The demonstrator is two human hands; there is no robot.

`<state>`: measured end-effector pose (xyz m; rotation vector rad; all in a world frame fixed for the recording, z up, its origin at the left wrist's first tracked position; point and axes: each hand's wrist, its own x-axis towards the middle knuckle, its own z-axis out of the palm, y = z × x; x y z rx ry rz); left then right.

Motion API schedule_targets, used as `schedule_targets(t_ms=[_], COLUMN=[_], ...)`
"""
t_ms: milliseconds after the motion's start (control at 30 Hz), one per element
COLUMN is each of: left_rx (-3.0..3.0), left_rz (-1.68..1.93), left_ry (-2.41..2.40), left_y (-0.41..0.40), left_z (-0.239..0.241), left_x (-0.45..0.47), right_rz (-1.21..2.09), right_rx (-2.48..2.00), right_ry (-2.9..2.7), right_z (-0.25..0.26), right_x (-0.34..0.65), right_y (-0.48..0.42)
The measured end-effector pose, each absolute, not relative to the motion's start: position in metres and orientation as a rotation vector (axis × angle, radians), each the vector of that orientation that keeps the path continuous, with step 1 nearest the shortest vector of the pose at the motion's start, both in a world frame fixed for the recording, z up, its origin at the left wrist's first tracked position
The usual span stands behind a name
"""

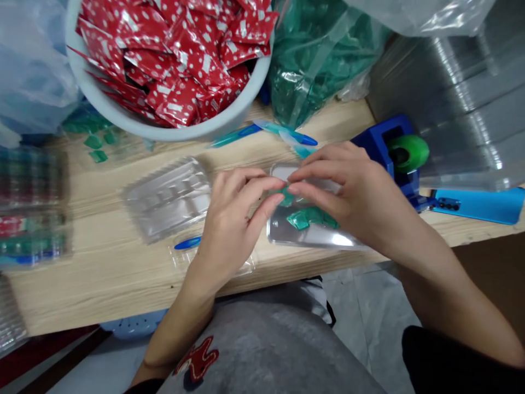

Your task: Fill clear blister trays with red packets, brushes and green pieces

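Grey garment point(262, 350) nearest camera | green piece point(286, 199) at fingertips, over clear tray point(283, 234) | left hand point(229, 224), right hand point(355, 189): thumbs and forefingers nearly closed, cannot tell if gripping | green pieces point(303, 219) on tray | wooden counter point(102, 284) beneath | blue tape dispenser point(371, 138) right | bucket point(164, 131) of red packets point(184, 60) beyond

No wording, number or brand can be read; the red packets point(180, 60) in the tub point(164, 130) bear white marks too small to make out, and any print on the blurred clear packs point(30, 205) stays illegible
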<state>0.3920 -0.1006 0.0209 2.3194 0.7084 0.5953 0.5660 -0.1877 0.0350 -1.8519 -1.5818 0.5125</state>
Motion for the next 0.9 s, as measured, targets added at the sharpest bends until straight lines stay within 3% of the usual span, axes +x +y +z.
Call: schedule_targets(t_ms=[167, 400, 567, 900], left_rx=[2.32, 2.48, 2.465, 2.219], left_rz=[0.561, 0.452, 0.482, 0.53], left_ry=[0.682, 0.565, 0.548, 0.544], left_y=[-0.098, -0.093, -0.093, -0.111], left_z=[0.021, 0.025, 0.019, 0.045], left_x=[0.391, 0.392, 0.391, 0.377], right_rz=[0.28, 0.394, 0.273, 0.395], right_rx=[-1.93, -1.885, -1.852, -1.807], right_ry=[-1.638, -1.814, -1.958, -1.589], right_z=[0.05, 0.045, 0.042, 0.053], right_x=[0.569, 0.56, 0.559, 0.555], right_y=[-0.214, -0.231, -0.237, -0.243])
